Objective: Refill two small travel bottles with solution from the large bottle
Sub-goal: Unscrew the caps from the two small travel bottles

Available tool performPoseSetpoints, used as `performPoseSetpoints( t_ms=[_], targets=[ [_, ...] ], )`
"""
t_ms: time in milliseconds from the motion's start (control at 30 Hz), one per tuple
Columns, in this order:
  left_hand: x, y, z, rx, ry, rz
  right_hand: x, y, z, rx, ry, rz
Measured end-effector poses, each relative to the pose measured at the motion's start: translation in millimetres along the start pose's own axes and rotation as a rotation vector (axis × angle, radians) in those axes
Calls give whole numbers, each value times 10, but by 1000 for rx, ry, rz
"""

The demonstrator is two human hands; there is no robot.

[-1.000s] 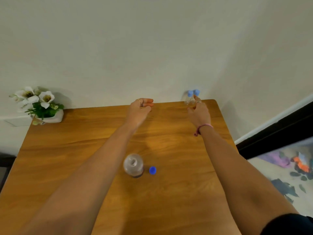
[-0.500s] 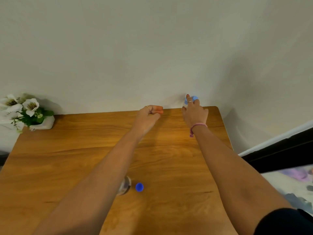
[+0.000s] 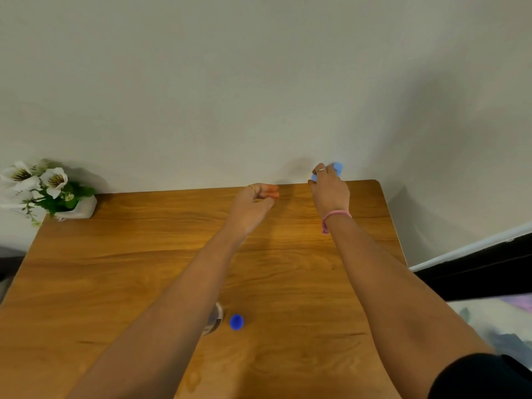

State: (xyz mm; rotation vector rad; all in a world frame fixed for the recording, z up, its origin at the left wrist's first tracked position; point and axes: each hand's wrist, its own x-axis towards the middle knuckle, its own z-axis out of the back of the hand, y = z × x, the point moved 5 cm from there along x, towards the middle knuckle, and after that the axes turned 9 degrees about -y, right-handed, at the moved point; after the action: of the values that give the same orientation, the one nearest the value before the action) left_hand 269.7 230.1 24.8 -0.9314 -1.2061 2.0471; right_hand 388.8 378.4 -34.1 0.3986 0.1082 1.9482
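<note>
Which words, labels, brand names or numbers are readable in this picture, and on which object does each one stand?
None: no readable text shows anywhere.
Large bottle: mostly hidden behind the left forearm; no label shows.
Blue cap on the table: plain, no marking.
Small travel bottles: only their light blue caps show past the right hand; no print visible.
Flower pot: plain white.
</note>
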Motion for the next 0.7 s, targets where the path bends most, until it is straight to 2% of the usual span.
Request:
performPoseSetpoints(
  t_ms=[100, 233, 400, 533, 700],
  targets=[
    [-24, -22, 73, 48, -18, -26, -15, 91, 72, 99, 34, -48],
    [-82, -86, 312, 216, -57, -142, -31, 342, 371, 497, 123, -137],
    [-340, -230, 738, 465, -140, -340, -235, 886, 1168, 973, 277, -161],
    [-650, -301, 1158, 476, -212, -414, -532, 1304, 1590, 1067, 352, -105],
    [-1115, -313, 1779, 384, -297, -451, -914, 1831, 1828, 1110, 339, -51]
  ],
)
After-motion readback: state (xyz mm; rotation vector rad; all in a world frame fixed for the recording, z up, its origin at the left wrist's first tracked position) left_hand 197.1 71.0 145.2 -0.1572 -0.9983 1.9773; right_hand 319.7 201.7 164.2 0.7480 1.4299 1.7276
